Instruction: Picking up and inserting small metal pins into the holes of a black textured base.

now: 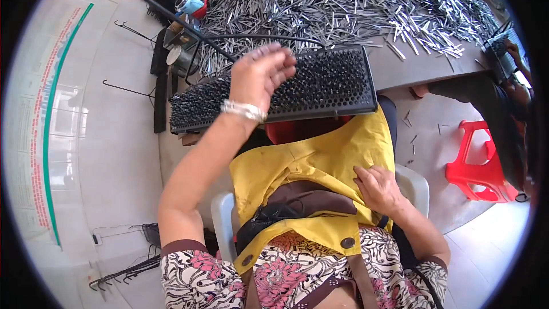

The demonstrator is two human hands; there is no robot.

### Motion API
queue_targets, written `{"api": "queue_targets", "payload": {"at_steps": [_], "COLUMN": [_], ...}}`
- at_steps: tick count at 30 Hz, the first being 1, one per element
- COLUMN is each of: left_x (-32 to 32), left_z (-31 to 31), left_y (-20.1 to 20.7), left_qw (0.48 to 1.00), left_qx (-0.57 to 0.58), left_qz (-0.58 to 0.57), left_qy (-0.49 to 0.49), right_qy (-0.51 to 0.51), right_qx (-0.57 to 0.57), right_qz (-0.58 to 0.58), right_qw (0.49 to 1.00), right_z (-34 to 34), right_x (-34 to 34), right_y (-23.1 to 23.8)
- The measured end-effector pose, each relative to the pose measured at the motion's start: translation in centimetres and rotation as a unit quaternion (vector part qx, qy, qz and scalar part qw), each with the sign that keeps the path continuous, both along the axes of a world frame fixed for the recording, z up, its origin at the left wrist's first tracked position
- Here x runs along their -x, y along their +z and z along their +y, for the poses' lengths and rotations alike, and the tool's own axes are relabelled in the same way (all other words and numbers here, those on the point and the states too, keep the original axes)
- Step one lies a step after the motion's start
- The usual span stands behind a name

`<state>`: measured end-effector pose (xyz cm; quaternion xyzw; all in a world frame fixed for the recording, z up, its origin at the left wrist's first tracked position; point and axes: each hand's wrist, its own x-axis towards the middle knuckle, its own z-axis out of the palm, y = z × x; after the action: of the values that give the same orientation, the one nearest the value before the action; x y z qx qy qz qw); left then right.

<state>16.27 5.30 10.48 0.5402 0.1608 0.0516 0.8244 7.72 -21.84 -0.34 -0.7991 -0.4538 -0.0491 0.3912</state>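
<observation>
My left hand (pixel 260 74) is raised over a black perforated rack (pixel 337 83) packed with several upright metal pins. Its fingers curl loosely over the rack's left half, and I cannot see anything held in them. A metal bracelet circles that wrist. The rack rests tilted against the table edge above my lap. My right hand (pixel 377 186) lies flat on the yellow apron (pixel 309 166) over my thigh, fingers spread, holding nothing.
A big heap of loose metal pins (pixel 354 0) covers the grey table (pixel 423 66). Another person sits at the right with a similar rack (pixel 503 51). A red plastic stool (pixel 477 163) stands on the floor. Wire hooks, a black hose and tools lie at the left.
</observation>
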Motion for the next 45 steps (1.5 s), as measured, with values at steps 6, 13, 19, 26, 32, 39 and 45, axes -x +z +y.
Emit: {"api": "queue_targets", "payload": {"at_steps": [6,13,19,26,32,39,45], "left_x": [-11.5,-23.7,-27.5,-29.8,-31.4,-34.2,-34.2], "left_z": [4.0,10.9,9.2,9.8,11.4,11.7,11.9], "left_y": [1.0,-2.9,-5.1,-7.8,-10.2,-10.6,-10.1], "left_qw": [0.974,0.853,0.658,0.612,0.607,0.317,0.350], "left_qx": [-0.216,-0.513,-0.717,-0.713,-0.691,-0.802,-0.789], "left_qz": [0.011,0.079,0.229,0.336,0.383,0.395,0.396], "left_qy": [0.065,0.060,-0.029,-0.073,-0.084,-0.318,-0.313], "right_qy": [-0.035,-0.080,-0.113,-0.112,-0.142,-0.162,-0.176], "right_qx": [-0.047,-0.081,-0.067,-0.043,-0.055,-0.015,-0.019], "right_qz": [0.061,0.113,0.181,0.249,0.286,0.381,0.393], "right_qw": [0.996,0.987,0.975,0.961,0.946,0.910,0.903], "right_z": [-0.7,-1.4,-2.3,-3.0,-3.0,-3.7,-3.6], "right_x": [-1.5,-3.2,-3.7,-4.5,-5.5,-5.9,-5.9], "right_y": [0.8,1.3,1.1,1.3,1.3,2.0,1.4]}}
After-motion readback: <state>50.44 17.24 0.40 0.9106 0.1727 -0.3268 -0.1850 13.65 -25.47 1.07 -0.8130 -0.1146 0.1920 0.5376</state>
